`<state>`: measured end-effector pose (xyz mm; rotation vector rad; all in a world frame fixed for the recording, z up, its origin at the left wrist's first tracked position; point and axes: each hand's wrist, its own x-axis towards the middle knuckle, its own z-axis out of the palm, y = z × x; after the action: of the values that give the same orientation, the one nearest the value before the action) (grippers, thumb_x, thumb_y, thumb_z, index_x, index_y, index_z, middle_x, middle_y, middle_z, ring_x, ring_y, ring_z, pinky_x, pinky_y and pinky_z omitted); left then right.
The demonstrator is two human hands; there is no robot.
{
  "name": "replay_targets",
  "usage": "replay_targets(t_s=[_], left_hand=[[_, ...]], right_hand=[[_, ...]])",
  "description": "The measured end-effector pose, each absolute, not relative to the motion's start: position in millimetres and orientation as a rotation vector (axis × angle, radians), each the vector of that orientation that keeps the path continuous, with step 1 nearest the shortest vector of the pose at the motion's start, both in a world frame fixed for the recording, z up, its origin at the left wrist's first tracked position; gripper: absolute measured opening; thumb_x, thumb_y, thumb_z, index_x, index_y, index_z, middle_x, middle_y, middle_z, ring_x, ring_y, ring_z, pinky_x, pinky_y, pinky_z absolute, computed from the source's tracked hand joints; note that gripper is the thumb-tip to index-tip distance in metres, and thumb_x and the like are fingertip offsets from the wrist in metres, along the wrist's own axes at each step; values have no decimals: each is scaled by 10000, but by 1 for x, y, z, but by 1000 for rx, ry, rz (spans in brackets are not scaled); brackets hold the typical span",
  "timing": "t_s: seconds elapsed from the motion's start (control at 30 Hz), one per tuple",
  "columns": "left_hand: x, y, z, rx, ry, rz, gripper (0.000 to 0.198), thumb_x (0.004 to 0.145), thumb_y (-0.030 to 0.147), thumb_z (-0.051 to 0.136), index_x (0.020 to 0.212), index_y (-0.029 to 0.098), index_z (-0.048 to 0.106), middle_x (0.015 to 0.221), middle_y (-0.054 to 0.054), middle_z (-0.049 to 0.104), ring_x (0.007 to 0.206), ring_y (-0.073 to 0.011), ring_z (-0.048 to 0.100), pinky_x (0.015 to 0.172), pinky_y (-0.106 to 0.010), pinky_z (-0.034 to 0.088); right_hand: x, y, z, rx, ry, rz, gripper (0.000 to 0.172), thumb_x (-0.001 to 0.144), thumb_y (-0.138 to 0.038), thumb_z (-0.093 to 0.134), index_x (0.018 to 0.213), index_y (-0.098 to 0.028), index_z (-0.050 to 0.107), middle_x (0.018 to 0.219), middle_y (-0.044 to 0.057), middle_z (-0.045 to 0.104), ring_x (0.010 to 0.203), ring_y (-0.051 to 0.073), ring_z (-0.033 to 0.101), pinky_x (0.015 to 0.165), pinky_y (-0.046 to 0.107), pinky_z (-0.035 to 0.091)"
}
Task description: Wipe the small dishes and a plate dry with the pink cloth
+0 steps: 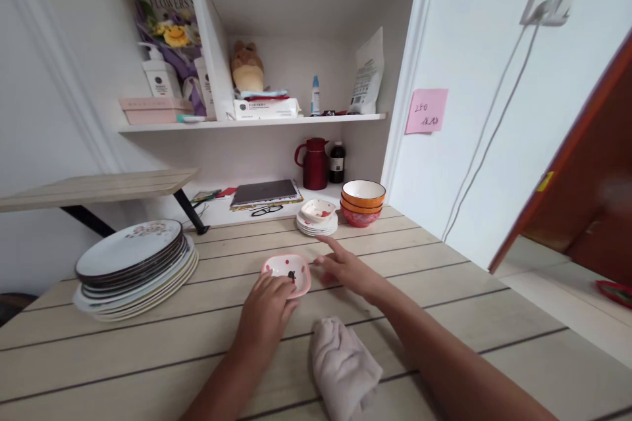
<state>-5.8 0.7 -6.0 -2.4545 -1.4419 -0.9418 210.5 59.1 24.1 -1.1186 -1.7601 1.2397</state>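
A small pink dish [285,269] with red spots sits on the wooden table [148,355]. My left hand [266,312] grips its near rim, fingers curled over the edge. My right hand [348,270] rests just right of the dish, fingers stretched out, touching or almost touching its side and holding nothing. A crumpled grey cloth [343,368] lies on the table between my forearms.
A stack of large plates [133,270] stands at the left. Further back are a pile of small dishes [317,218] and stacked orange bowls [363,202]. Shelves behind hold a red jug [314,163], bottles and a tablet. A brown door [582,177] stands at the right.
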Motion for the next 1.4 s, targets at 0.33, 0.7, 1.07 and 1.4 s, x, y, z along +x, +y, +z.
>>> replay_targets(t_s=[0.33,0.7,1.07,1.4], left_hand=[[-13,3,5,-2229,-1988,-1773,257,847,311,567,984,174,736,888,-60,754,823,-249,673,752,-330,499],[-9,2,8,-1869,-1850,-3294,550,639,404,824,1108,146,700,921,-94,755,910,-251,667,885,-348,474],[4,-3,6,-2192,-1881,-3156,477,676,374,804,1094,166,704,945,-74,745,891,-242,654,860,-330,480],[7,0,0,-2071,-1834,-3180,385,695,375,790,997,151,710,960,-91,725,888,-227,634,814,-299,474]], right_hand=[[222,20,75,-501,-2606,1469,586,652,-367,810,1211,-270,665,729,-40,553,609,108,501,582,207,424],[208,36,47,-683,-2007,1553,287,649,-363,792,888,-214,739,789,-11,594,664,126,509,598,229,398],[171,40,21,-960,-1111,1410,490,669,-351,698,1135,-235,599,784,-20,588,627,134,519,583,254,391],[149,27,14,-708,-1407,1216,409,860,-474,554,1204,-257,520,1170,65,585,1054,239,544,934,393,417]])
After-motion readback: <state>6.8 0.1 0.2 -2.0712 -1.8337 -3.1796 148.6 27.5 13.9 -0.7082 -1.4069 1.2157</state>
